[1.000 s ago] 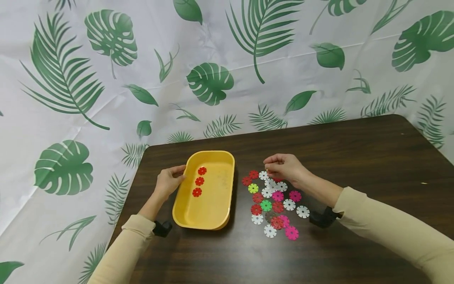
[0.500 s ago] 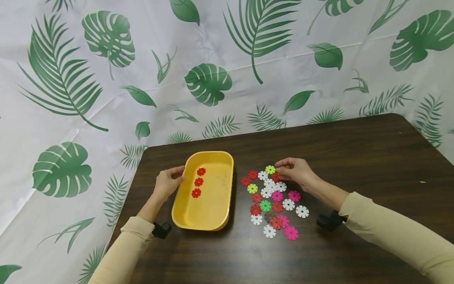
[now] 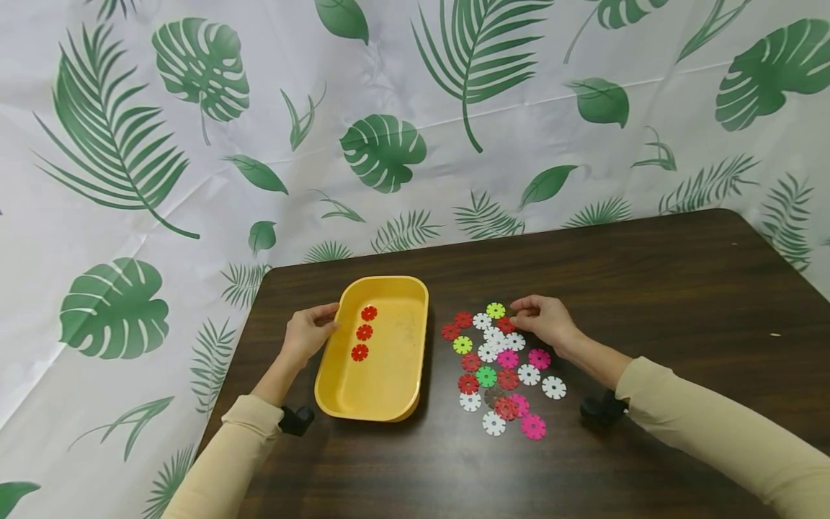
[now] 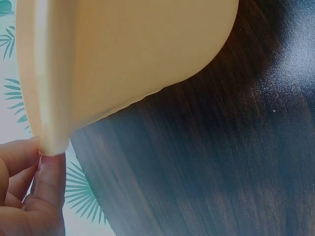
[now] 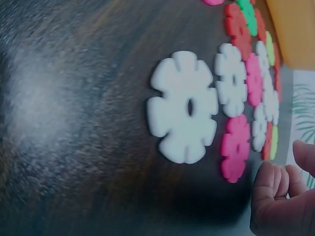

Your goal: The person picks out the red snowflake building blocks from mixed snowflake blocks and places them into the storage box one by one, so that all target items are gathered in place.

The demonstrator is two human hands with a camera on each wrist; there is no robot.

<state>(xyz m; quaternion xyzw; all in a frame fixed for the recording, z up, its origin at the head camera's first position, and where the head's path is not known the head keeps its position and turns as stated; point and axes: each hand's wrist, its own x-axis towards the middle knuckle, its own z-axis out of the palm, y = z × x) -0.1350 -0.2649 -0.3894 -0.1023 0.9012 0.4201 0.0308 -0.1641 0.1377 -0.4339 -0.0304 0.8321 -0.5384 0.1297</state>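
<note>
A yellow plastic tray (image 3: 382, 393) rests on the table, with three red notched discs (image 3: 364, 332) in a row inside. My left hand (image 3: 308, 335) pinches the tray's left rim between thumb and fingers; the left wrist view shows fingertips (image 4: 51, 169) right at the rim. To the right lies a loose group of flower-like notched discs, among them white ones (image 5: 184, 108), pink ones (image 3: 534, 426) and a green one (image 3: 486, 376). My right hand (image 3: 547, 322) is beside a red disc (image 3: 505, 325) at the far end, its bent fingers and thumb apart. A lime disc (image 3: 496, 310) lies just beyond.
The dark wood table (image 3: 681, 310) extends to the right of the discs. Behind it hangs a white cloth (image 3: 454, 180) printed with green leaves. Some discs overlap, including a brown one (image 3: 493, 396) partly under a red one.
My right hand has let go of the lime disc at the far end of the group and drawn back to the right, then slightly nearer. My left hand stays at the tray's rim.
</note>
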